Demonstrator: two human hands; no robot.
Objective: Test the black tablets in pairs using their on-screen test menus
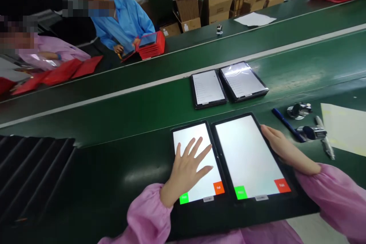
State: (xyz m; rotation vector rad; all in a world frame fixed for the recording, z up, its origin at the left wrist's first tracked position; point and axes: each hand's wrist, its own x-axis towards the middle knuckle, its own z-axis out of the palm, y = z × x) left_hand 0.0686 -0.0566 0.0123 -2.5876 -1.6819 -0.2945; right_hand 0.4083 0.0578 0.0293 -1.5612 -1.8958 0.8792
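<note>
Two tablets with bright white screens lie side by side in front of me, each showing a green box and a red or orange "Fail" box along its lower edge. Over the left tablet [197, 131] my left hand [185, 166] is spread with its fingers apart; whether it touches the glass I cannot tell. My right hand [281, 146] grips the right edge of the right tablet [246, 156], with part of its fingers hidden. Beyond them, two more tablets, a left one [208, 85] and a glossy right one [243, 80], lie on the green surface with lists on their screens.
At right lie a blue pen [286, 124], a white pen [327, 143], shiny metal pieces [300, 110] and a pale sheet [345, 126]. A black ridged tray [37, 171] is at left. Across the line, a person in blue [128, 15] handles a tablet near red pouches [153, 47].
</note>
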